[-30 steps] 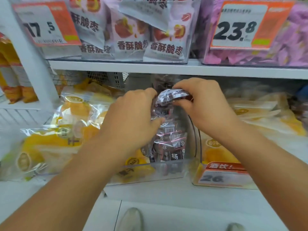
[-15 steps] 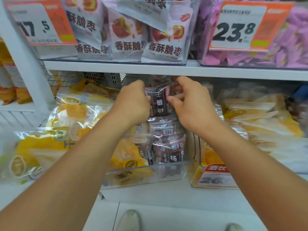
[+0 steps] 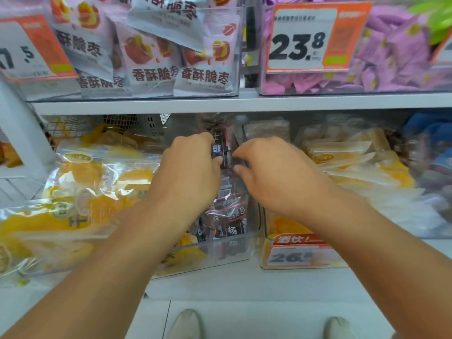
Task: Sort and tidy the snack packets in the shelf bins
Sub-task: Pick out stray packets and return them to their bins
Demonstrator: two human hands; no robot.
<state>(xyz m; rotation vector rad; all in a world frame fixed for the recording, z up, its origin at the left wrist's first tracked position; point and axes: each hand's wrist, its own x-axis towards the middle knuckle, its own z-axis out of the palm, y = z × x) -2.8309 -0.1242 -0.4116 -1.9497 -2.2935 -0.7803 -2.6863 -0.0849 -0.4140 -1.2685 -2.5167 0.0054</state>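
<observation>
A dark maroon snack packet (image 3: 221, 149) stands upright at the back of a row of like packets (image 3: 228, 216) in a clear bin (image 3: 220, 253) on the lower shelf. My left hand (image 3: 188, 172) grips the packet's left edge, thumb in front. My right hand (image 3: 271, 172) pinches its right edge with curled fingers. Both hands sit just under the upper shelf board.
Yellow dried-fruit packets (image 3: 80, 192) fill the bin's left side. A neighbouring bin (image 3: 300, 253) with a price card holds pale yellow packets (image 3: 347, 155). The upper shelf (image 3: 244, 102) carries pink-white jujube packets (image 3: 151, 59) and purple packets (image 3: 396, 57). My shoes (image 3: 186, 324) show below.
Both hands carried the maroon packet from the row's middle up and back toward the rear of the bin, turning it upright. The view shifted slightly downward.
</observation>
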